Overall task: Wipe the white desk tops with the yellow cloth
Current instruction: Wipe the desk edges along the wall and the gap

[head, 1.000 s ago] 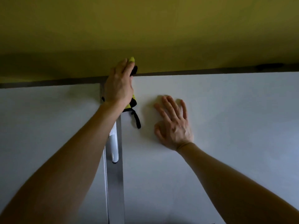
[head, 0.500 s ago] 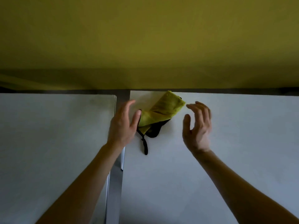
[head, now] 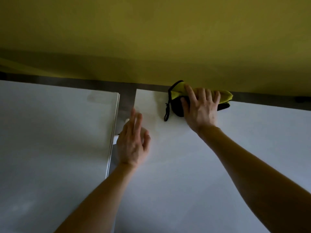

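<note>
Dim, murky, soft focus, left hand (head: pixel 131 145) motion-blurred, wide-angle bend

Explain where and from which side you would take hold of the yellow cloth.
I'd take the yellow cloth across its folded middle, from above and the near side: it lies along the far edge by the yellow wall, leaving little room behind.

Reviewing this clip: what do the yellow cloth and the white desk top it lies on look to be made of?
Yellow cloth: soft matte fabric with a black backing, possibly microfibre. It folds and bunches under the right hand.
White desk top: hard, smooth board, likely laminate. It is flat with a faint sheen and a crisp straight edge.
</note>
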{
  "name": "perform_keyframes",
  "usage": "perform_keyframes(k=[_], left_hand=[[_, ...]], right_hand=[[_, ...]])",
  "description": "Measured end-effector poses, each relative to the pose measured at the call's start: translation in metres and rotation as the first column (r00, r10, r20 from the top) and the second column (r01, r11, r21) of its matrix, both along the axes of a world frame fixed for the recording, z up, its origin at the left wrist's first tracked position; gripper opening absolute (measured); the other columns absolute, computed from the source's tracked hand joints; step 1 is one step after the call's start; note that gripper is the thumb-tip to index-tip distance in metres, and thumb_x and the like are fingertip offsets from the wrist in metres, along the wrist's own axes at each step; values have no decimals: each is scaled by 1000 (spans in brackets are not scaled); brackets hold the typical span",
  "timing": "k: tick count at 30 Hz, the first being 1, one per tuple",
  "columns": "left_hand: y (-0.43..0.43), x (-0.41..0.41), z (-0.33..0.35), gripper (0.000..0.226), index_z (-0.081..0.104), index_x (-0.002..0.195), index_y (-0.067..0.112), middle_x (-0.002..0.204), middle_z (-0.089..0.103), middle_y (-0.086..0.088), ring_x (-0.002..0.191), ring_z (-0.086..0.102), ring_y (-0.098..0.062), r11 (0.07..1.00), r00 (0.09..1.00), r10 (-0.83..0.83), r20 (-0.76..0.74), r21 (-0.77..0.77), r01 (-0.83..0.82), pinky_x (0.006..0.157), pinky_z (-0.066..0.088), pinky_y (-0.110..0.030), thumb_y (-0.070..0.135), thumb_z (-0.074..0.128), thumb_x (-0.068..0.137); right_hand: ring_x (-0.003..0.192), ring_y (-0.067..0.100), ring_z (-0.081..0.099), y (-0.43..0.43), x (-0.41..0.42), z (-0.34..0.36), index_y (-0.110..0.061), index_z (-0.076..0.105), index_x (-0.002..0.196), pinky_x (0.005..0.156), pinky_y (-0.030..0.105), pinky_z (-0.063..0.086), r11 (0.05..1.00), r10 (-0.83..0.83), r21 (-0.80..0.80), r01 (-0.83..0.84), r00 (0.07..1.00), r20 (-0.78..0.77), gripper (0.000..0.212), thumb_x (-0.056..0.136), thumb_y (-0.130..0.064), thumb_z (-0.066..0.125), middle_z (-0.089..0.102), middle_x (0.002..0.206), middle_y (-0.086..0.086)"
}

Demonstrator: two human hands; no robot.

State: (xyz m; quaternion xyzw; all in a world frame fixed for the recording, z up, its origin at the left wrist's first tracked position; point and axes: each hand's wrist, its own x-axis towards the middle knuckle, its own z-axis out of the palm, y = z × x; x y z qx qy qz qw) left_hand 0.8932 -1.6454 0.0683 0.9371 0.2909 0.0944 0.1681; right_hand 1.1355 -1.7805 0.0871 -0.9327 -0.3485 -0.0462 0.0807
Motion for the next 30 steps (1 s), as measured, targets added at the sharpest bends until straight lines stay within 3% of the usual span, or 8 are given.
perform_keyframes(k=[3, 8, 12, 15, 19, 22, 27, 30], left_hand=[[-1, -2, -1, 67, 36, 170, 13, 180, 25, -11, 163, 33, -32, 997, 999, 16, -32, 79, -13, 123, 43, -53, 43, 47, 111], [1, -3, 1, 62, 42, 167, 10, 177, 31, -14, 166, 25, -34, 988, 995, -102, -25, 116, 104, 127, 32, -64, 30, 54, 110], [-1, 1, 4, 55, 49, 161, 5, 174, 35, -19, 164, 30, -39, 967, 966, -252, 56, 63, 248, 125, 34, -67, 21, 54, 108], [3, 1, 4, 56, 50, 159, 4, 173, 36, -20, 163, 31, -39, 964, 962, -264, 75, 49, 261, 125, 37, -65, 19, 59, 106], [1, 1, 5, 58, 50, 160, 8, 174, 36, -17, 164, 31, -35, 972, 971, -232, 63, 44, 230, 125, 38, -63, 19, 61, 105], [0, 2, 6, 57, 52, 159, 8, 173, 38, -17, 164, 32, -35, 976, 973, -216, 76, 35, 214, 126, 38, -61, 19, 63, 104], [0, 3, 7, 58, 54, 157, 6, 172, 39, -19, 163, 33, -38, 974, 969, -224, 102, 30, 223, 125, 38, -63, 15, 66, 101], [2, 3, 7, 57, 55, 157, 6, 172, 40, -19, 163, 33, -38, 974, 969, -225, 102, 32, 222, 125, 38, -63, 15, 65, 101]], right_hand=[[101, 37, 62, 89, -26, 5, -25, 60, 142, 101, 55, 39, 988, 146, 64, -138, 978, -149, 47, 109, -54, 42, 63, 109, 14], [102, 35, 64, 126, -29, 10, -32, 57, 143, 91, 47, 45, 941, 336, 62, -331, 910, -242, 58, 104, -71, 39, 63, 109, 10], [89, 38, 68, 22, 32, 6, -26, 70, 121, 79, 43, 49, 992, 124, 37, -119, 977, -172, 57, 104, -71, 41, 70, 98, 12], [81, 36, 68, 28, 29, 6, -23, 74, 107, 71, 38, 42, 999, -13, -41, 8, 992, -125, 58, 107, -69, 37, 72, 93, 12], [79, 29, 67, 134, -9, 8, -30, 69, 121, 64, 35, 42, 967, 214, -51, -248, 909, -359, 62, 108, -74, 27, 69, 99, 5], [89, 36, 69, 123, -4, 2, -31, 64, 133, 68, 37, 44, 944, 308, 14, -329, 870, -384, 59, 106, -74, 35, 69, 107, 9], [86, 42, 69, -22, 57, 6, -25, 72, 125, 72, 42, 48, 990, 128, 76, -116, 973, -191, 64, 106, -75, 37, 70, 100, 15], [90, 41, 66, -5, 37, 4, -27, 74, 124, 83, 48, 46, 1000, 2, 12, 0, 990, -138, 53, 109, -65, 40, 68, 98, 16]])
